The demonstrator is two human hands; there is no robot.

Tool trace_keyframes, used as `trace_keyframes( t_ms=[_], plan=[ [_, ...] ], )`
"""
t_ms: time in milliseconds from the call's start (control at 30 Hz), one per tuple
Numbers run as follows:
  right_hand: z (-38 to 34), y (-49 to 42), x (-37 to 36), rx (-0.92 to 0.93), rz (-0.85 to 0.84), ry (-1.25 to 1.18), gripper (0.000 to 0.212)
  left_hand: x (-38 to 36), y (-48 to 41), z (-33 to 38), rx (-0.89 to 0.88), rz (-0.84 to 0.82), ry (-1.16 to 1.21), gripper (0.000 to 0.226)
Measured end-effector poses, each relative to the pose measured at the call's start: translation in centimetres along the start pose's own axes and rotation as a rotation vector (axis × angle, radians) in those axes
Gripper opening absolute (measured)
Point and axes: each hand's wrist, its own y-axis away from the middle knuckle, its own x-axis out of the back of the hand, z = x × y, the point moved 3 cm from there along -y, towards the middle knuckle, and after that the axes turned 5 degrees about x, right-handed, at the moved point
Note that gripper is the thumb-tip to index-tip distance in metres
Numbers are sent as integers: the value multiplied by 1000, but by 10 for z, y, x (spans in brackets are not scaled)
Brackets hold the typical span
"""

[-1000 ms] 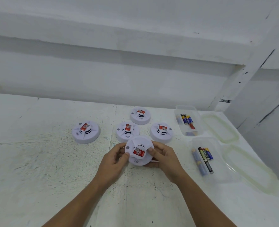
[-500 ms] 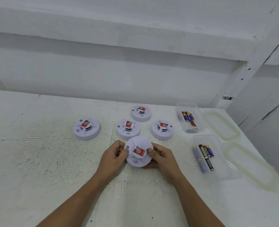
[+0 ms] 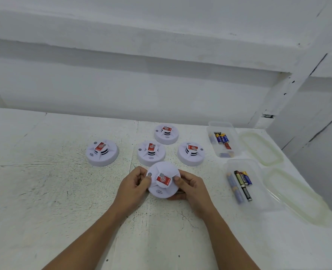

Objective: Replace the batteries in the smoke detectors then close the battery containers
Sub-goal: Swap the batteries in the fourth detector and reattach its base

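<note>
The left hand [image 3: 134,184] and the right hand [image 3: 190,189] both grasp one round white plastic smoke detector [image 3: 162,191] over the near middle of the white painted table [image 3: 44,191]. The left hand holds its left edge with the thumb on the top face. The right hand holds its right edge, with the thumb also on top and the other fingers curled under the rim. The detector is tilted, so its raised centre with a red label faces the camera. I cannot tell if its lower edge touches the table.

To the right of the hands, apart from them, stands the nearer clear plastic container [image 3: 264,184], open on top. Several cylinder batteries [image 3: 239,185] lie inside it, black, blue and pale ones. A translucent nearer lid [image 3: 295,195] lies flat just beside it, on the right.

Behind the held detector, four similar white detectors rest flat on the table, each with a red label upward. The middle detector [image 3: 151,152] is just behind the hands, and the right detector [image 3: 190,153] is near it. The left detector [image 3: 102,152] stands well apart, and the far detector [image 3: 166,133] is behind the middle pair. Farther right is the farther clear plastic container [image 3: 219,124], also open, with blue and red far batteries [image 3: 220,138] inside. The farther lid [image 3: 260,148] lies beside it. A white wall [image 3: 161,84] closes the back.
</note>
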Motion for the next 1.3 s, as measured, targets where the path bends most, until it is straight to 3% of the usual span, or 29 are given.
trace_keyframes(
  t_ms=[600, 867, 1300],
  plan=[
    [3, 1, 1, 6, 10, 27, 26, 1, 3, 1, -31, 23, -15, 21],
    [5, 0, 2, -3, 24, 27, 27, 2, 1, -3, -41, 11, 10, 38],
    [5, 0, 2, -1, 25, 14, 30, 1, 1, -5, -38, 17, -17, 38]
  ],
)
